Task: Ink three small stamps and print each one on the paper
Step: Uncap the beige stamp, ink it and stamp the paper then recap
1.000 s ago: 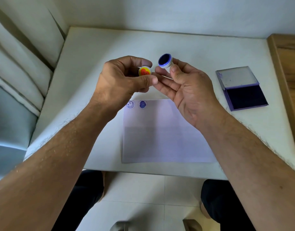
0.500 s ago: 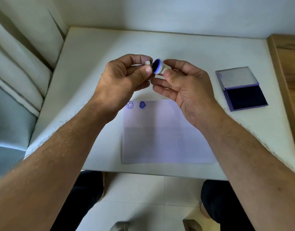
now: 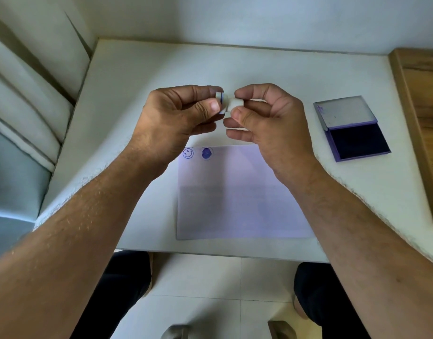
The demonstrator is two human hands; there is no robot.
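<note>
Held above the table's (image 3: 259, 69) middle, clear of the surface: one small white stamp (image 3: 231, 104), lying sideways. Pinched at its right end between thumb and forefinger of the right hand (image 3: 267, 123); pinched at its left end, by a blue-ringed white cap (image 3: 220, 97), between thumb and forefinger of the left hand (image 3: 176, 118). Cap and stamp body touching. Lying flat at the table's near edge: paper (image 3: 235, 192), bearing a smiley print (image 3: 188, 153) and a solid blue print (image 3: 206, 153) along its far-left corner. Resting open near the table's right edge: purple ink pad (image 3: 357, 140).
</note>
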